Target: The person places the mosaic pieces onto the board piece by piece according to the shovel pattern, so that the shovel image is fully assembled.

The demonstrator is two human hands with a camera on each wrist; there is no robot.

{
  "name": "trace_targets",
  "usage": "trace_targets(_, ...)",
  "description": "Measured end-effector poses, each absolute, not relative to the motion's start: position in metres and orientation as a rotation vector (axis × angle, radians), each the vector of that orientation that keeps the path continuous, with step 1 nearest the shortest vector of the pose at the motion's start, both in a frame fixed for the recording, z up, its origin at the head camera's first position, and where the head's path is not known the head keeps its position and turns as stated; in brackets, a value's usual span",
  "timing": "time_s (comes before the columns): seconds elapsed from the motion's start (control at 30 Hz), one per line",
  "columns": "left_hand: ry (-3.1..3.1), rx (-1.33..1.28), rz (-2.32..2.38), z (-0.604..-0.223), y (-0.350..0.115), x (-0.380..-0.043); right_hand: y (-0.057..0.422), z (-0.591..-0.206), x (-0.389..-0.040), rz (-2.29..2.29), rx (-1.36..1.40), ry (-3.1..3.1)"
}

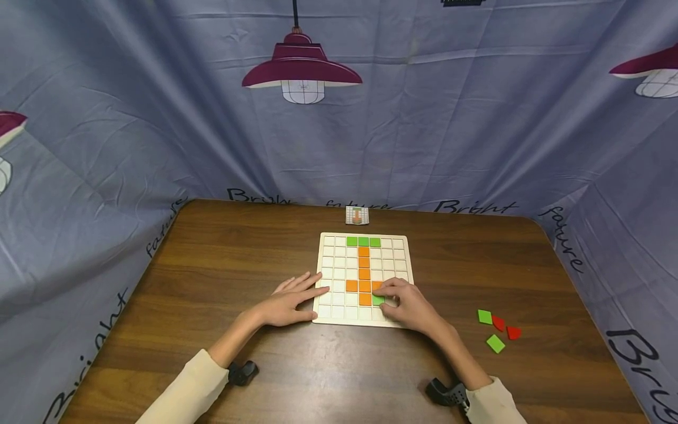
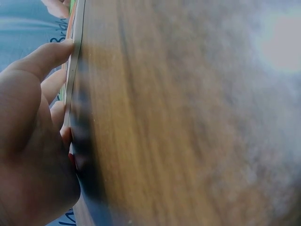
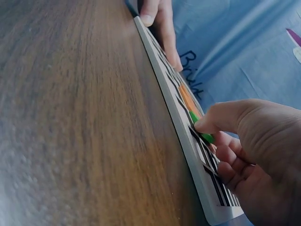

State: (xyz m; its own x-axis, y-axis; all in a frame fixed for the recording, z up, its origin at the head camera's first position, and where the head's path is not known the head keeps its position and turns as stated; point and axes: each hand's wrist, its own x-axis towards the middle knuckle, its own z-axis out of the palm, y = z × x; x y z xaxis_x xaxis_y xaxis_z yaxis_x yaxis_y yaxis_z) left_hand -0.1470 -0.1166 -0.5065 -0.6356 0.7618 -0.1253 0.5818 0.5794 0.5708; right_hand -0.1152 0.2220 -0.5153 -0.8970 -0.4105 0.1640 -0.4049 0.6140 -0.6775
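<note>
A pale gridded board [image 1: 339,312] lies on the table. Three green square tiles [image 1: 363,241] fill part of its top row, and orange tiles [image 1: 364,274] run down from them, with one more on each side near the bottom. My right hand [image 1: 410,306] pinches a green square tile [image 1: 378,300] between thumb and fingers, low in the grid beside the lowest orange tile. The right wrist view shows this green tile [image 3: 206,137] under the thumb, at the board's surface. My left hand [image 1: 288,303] rests with spread, straight fingers at the board's left edge.
To the right on the brown table [image 1: 254,235] lie two green square tiles [image 1: 495,343] and two red pieces [image 1: 514,333]. A small pattern card [image 1: 357,215] is behind the board. Blue printed curtains [image 1: 402,135] hang around the table's back and sides.
</note>
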Motion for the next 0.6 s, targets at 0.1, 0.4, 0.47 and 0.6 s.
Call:
trace_targets(0.1,2.460,1.089,0.695,-0.5060,-0.1164,-0.1469,0.2224,-0.5153,-0.1146,-1.179,-0.713,2.819)
trace_targets(0.4,2.452,1.095,0.697,-0.5050,-0.1164,-0.1477,0.2228,-0.5155,-0.1161,-1.167,-0.710,2.813)
trace_targets(0.47,2.451,1.091,0.699,-0.5052,-0.1166,-0.1473,0.2231,-0.5162,-0.1159,-1.167,-0.714,2.810)
trace_targets(0.6,2.456,1.083,0.702,-0.5055,-0.1166,-0.1463,0.2241,-0.5164,-0.1138,-1.179,-0.721,2.819)
